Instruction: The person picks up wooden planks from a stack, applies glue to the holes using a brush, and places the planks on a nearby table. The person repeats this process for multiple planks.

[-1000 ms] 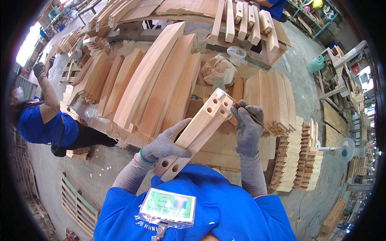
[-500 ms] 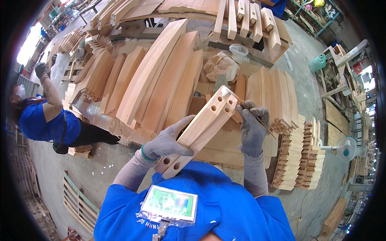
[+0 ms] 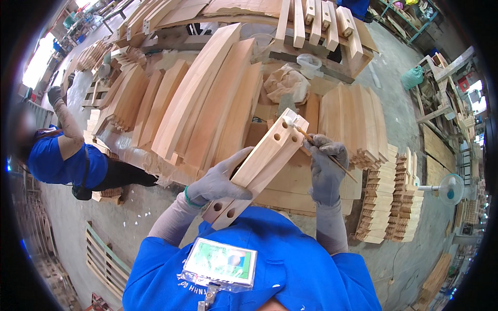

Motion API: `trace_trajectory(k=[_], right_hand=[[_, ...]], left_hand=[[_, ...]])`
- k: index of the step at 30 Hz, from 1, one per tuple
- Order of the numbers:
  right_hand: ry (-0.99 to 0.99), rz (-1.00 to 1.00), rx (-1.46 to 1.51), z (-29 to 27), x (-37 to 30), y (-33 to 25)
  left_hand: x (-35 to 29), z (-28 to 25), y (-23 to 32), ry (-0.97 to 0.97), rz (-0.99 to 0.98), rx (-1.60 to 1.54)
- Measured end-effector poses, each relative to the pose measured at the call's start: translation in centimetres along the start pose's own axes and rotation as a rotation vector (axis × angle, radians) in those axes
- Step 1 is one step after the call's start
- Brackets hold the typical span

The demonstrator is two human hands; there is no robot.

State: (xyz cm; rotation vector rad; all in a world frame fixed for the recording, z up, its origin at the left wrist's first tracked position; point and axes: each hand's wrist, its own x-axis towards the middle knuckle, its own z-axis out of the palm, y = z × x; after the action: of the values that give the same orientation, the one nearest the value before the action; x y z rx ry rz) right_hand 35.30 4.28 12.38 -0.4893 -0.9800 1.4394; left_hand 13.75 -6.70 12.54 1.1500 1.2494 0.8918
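My left hand (image 3: 219, 179), in a grey glove, is closed round two pale wooden pieces (image 3: 263, 165) held side by side. They tilt up and away from my chest, with round holes drilled near both ends. Gripped in my gloved right hand (image 3: 328, 168) is a thin wooden stick (image 3: 337, 162), probably a brush handle. Its whitened tip touches the far end of the pieces, beside one of the holes. White stuff, perhaps glue, shows around that spot. Whether the tip has bristles is too small to tell.
Long curved boards (image 3: 207, 98) stand in rows ahead, with more boards (image 3: 353, 122) to the right. Stacked short pieces (image 3: 381, 202) and a fan (image 3: 450, 189) are at the right. A crumpled cloth (image 3: 287, 84) lies beyond my hands. A co-worker (image 3: 72, 155) stands at the left.
The stick's tip has shifted from the right corner of the pieces' far end to the hole at its left. My left hand keeps its hold.
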Motion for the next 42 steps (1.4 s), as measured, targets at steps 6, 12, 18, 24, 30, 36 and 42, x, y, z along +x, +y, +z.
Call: trace_trajectory(k=[6, 12, 18, 24, 30, 36, 42], right_hand=[[-0.036, 0.065, -0.036, 0.9, -1.3, -1.2], [-0.247, 0.294, -0.421, 1.9, 2.4, -7.0], [-0.572, 0.317, -0.803, 5.1, 7.0, -8.0], [-0.462, 0.318, -0.571, 5.0, 7.6, -9.0], [-0.482, 0.273, -0.756, 3.9, 8.6, -8.2], [-0.566, 0.129, -0.945, 4.3, 7.8, -9.0], [-0.471, 0.120, -0.899, 4.2, 8.1, -9.7]], left_hand=[[0.4, 0.1, -0.3, 0.024, 0.007, 0.019], [0.5, -0.3, 0.6, 0.017, -0.065, 0.059], [0.5, -0.1, 2.6, -0.040, -0.054, 0.096], [0.6, -0.3, 1.8, -0.030, -0.035, 0.084], [0.4, -0.1, 1.9, -0.042, -0.020, -0.010], [0.4, 0.3, 2.2, -0.026, -0.038, -0.020], [0.9, 0.6, 1.9, -0.016, -0.008, -0.046]])
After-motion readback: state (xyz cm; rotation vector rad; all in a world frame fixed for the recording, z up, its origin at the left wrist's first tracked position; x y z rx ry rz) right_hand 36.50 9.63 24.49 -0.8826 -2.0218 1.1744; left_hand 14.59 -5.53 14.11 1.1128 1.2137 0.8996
